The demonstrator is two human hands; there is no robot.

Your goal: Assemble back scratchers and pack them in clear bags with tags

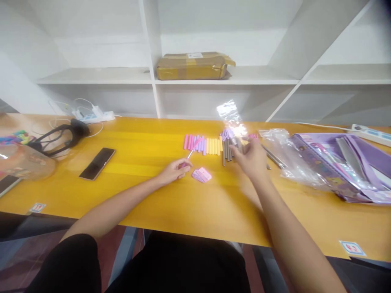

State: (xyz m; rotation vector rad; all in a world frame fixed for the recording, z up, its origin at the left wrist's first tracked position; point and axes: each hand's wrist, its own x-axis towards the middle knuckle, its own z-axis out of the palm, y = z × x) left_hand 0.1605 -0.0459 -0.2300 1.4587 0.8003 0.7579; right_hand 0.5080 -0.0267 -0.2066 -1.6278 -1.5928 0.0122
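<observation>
My left hand (pixel 177 170) is closed around a slim stick (pixel 191 153) with a shiny shaft and a pink upper end, pointing away from me. My right hand (pixel 252 156), slightly blurred, pinches a small clear plastic bag (pixel 233 116) raised above the table. Between and beyond the hands lies a row of short pink sticks (pixel 190 142), purple sticks and yellow sticks (pixel 214 146). Dark grey sticks (pixel 226 151) continue the row, partly hidden by the bag and my right hand. Close to my left fingertips rests a fanned stack of pink cards (pixel 202 174).
At right, crumpled clear wrapping (pixel 301 162) lies against an open purple case (pixel 339 162). Farther left are a phone (pixel 97 163), a translucent tub (pixel 27 162) and black cables. A power strip (pixel 96 116) sits near the shelves, where a cardboard box (pixel 194 67) stands.
</observation>
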